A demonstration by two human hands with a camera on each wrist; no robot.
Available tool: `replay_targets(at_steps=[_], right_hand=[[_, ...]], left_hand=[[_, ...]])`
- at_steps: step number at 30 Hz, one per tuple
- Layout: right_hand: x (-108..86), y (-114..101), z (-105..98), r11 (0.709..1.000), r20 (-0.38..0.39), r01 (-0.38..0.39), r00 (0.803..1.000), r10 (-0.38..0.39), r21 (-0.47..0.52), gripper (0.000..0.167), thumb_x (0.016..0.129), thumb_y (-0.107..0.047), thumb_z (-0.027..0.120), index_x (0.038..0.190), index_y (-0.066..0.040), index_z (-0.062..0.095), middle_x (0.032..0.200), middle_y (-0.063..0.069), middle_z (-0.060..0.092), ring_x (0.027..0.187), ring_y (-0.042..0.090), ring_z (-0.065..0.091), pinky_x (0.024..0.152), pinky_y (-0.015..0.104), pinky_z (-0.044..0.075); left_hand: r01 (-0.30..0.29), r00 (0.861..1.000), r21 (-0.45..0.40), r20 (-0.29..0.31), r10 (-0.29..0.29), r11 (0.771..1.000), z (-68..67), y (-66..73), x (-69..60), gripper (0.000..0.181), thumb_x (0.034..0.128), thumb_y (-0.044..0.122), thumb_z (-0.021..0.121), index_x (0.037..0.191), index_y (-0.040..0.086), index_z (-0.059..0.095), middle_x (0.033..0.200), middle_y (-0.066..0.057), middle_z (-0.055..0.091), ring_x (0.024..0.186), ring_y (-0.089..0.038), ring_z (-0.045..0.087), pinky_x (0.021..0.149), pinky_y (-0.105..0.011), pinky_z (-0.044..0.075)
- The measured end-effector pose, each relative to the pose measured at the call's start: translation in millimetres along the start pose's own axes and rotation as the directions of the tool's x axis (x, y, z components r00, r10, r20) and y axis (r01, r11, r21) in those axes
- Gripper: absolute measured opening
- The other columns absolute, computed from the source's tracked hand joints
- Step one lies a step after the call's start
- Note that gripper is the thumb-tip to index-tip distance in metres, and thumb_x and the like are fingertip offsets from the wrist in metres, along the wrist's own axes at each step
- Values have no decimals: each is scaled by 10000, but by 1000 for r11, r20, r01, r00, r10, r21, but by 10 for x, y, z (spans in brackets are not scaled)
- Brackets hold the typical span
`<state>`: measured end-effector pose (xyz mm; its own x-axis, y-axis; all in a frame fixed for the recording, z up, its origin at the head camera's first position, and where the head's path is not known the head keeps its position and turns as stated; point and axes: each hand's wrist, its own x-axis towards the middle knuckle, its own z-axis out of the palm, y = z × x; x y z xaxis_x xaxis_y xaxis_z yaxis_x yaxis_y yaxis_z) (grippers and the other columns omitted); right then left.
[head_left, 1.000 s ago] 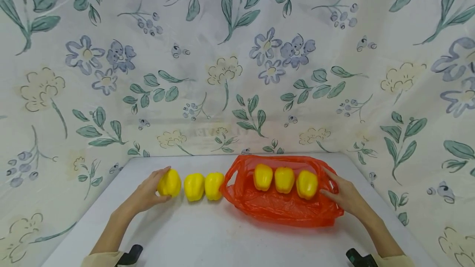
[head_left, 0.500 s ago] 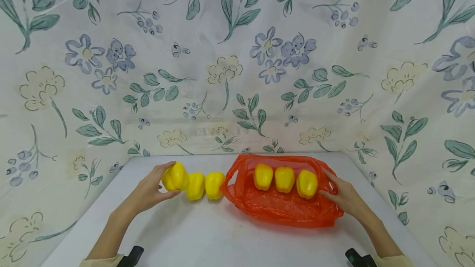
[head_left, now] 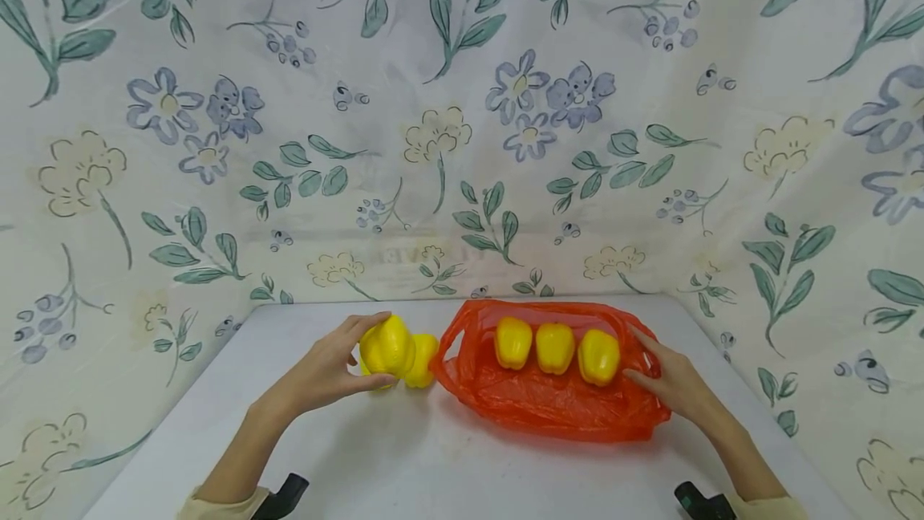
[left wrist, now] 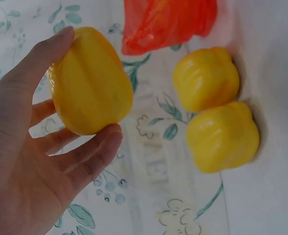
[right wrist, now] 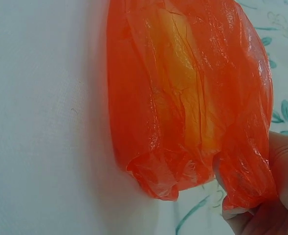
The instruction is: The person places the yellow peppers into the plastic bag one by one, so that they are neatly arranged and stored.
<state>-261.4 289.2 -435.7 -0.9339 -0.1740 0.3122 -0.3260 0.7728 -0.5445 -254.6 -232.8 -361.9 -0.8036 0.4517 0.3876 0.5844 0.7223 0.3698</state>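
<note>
A smooth, lumpy yellow pepper is held up by the curled left hand, in front of two more peppers toward the back edge of the table. Nearer the right edge, a thin, crinkly red bag is pinched at its side by the right hand, with three peppers lined up inside.

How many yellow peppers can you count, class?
6: one pepper in the left hand, two peppers on the table, three peppers in the red bag; more may be hidden inside.
</note>
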Motion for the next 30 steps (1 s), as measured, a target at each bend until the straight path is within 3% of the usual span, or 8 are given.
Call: replay_targets(at_steps=[7, 15, 23, 30], right_hand=[[10, -29, -8, 1000, 0, -5, 1000, 5, 5, 728, 872, -151, 731, 1483, 6, 368, 1382, 318, 511, 1211, 492, 539, 842, 467, 580], [5, -21, -3, 1000, -11, 11, 1000, -11, 16, 720, 863, -145, 741, 1468, 23, 387, 1340, 314, 548, 1120, 437, 601, 788, 396, 602], [-3, -36, -27, 1000, -14, 13, 1000, -13, 1, 729, 863, -158, 743, 1474, 11, 383, 1362, 314, 531, 1140, 449, 587, 795, 412, 600], [-5, -46, -11, 1000, 6, -6, 1000, 6, 13, 736, 866, -143, 737, 1487, -6, 369, 1363, 312, 530, 1092, 409, 597, 773, 375, 608]], left_hand=[[-16, 997, -70, 68, 21, 997, 90, 249, 187, 827, 742, 520, 810, 1448, 325, 426, 1360, 33, 532, 1091, -145, 583, 768, -265, 594], [-101, 984, -82, 138, 111, 992, 295, 491, 425, 796, 760, 497, 802, 1442, 359, 416, 1324, 86, 528, 1093, -76, 557, 803, -202, 561], [-169, 958, -73, 222, 181, 983, 534, 755, 720, 807, 782, 589, 737, 1471, 385, 369, 1363, 85, 512, 1111, -95, 560, 903, -306, 561], [-198, 932, -90, 291, 216, 976, 836, 899, 924, 818, 787, 633, 705, 1482, 402, 341, 1442, 75, 462, 1193, -152, 553, 976, -376, 532]])
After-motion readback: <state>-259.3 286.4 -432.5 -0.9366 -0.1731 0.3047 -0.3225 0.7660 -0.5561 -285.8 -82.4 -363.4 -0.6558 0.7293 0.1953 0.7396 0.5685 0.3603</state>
